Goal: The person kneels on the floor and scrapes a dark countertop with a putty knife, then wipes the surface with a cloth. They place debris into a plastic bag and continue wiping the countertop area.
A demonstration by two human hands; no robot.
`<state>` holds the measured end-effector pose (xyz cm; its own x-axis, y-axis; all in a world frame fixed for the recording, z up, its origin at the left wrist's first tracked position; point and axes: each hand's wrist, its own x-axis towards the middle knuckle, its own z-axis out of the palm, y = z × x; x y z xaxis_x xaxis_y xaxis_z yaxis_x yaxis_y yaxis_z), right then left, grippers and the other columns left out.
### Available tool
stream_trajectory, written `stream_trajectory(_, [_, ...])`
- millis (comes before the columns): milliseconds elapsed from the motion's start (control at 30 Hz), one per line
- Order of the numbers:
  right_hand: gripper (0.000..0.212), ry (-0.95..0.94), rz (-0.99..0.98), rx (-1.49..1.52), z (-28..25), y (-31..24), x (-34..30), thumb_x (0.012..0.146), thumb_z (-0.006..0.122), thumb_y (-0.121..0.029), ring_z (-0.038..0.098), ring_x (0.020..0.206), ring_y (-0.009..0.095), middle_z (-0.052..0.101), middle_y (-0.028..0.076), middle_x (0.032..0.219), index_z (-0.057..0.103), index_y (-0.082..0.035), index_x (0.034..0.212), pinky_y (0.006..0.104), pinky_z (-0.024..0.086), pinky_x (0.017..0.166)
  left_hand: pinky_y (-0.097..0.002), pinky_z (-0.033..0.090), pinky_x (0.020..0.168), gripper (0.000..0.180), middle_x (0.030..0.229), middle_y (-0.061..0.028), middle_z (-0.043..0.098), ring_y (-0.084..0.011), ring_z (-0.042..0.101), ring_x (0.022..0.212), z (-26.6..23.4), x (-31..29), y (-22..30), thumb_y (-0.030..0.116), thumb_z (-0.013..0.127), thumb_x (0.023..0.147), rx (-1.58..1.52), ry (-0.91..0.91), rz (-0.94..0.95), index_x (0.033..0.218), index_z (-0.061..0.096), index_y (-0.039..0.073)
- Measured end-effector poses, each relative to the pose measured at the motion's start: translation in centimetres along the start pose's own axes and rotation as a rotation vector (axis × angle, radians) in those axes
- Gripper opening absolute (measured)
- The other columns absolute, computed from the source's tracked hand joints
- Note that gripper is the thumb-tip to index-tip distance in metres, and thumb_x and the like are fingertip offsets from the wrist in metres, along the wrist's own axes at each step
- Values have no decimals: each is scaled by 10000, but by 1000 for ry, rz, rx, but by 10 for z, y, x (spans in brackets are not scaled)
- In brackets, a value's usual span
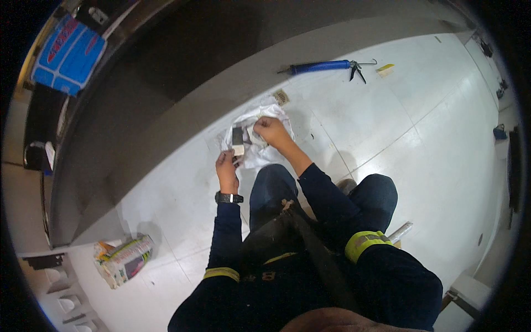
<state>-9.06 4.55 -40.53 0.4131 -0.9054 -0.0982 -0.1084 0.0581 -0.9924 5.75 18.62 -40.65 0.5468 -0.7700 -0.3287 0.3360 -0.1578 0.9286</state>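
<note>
Crouches in dark jeans on a white tiled floor (387, 144), leaning over a crumpled white sheet (265, 159) spread near the floor's edge along a dark grey panel (182, 72). Has the left hand (227, 161), watch (229, 197) on wrist, at the sheet's near left corner, with fingers half curled and tips by the pale near end of a small dark-and-pale block (238, 140) lying on the sheet's left half. Too small to tell whether gripping it. Reaches with the right hand (270, 131) over the sheet's right half, fingers bunched and pointing down at a pale piece (256, 136) beside the block; impossible to tell whether pinching it.

Just beyond the sheet's far edge, shows a small beige patterned piece (281, 98). Farther right near the same floor edge, shows a blue caulking gun (326, 66) and a small yellow-and-cream item (385, 70). Toward the floor's near left corner, shows a crumpled printed bag (124, 261).
</note>
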Motion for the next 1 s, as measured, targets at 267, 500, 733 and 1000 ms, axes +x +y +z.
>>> stream_trajectory(267, [177, -7, -190, -723, 9, 75, 38, 782, 646, -186, 696, 824, 381, 719, 193, 862, 744, -42, 810, 463, 551, 769, -330, 513, 740, 185, 991, -64, 655, -196, 653, 905, -5, 8, -6, 172, 586, 959, -137, 7, -83, 1083, 623, 40])
stream_trajectory(500, [149, 99, -201, -785, -4, 50, 21, 801, 671, -167, 701, 810, 350, 723, 156, 852, 727, -87, 913, 457, 553, 743, -329, 501, 757, 197, 1011, -55, 660, -189, 652, 923, -12, 10, -18, 183, 585, 976, -172, 16, -83, 1112, 620, 45])
stream_trajectory(733, [109, 77, -251, -821, -12, 47, 20, 797, 670, -167, 704, 795, 347, 715, 154, 828, 703, -104, 879, 465, 554, 738, -333, 496, 762, 181, 1025, -41, 665, -177, 643, 921, 15, 11, -10, 191, 591, 981, -238, -19, -65, 1110, 622, 67])
stream_trajectory(1000, [114, 56, -324, -912, -5, 46, 14, 778, 691, -163, 696, 767, 360, 703, 150, 787, 669, -72, 842, 483, 552, 705, -350, 458, 809, 176, 1030, -40, 656, -184, 630, 941, 3, 7, -3, 194, 587, 981, -200, 16, -44, 1101, 620, 71])
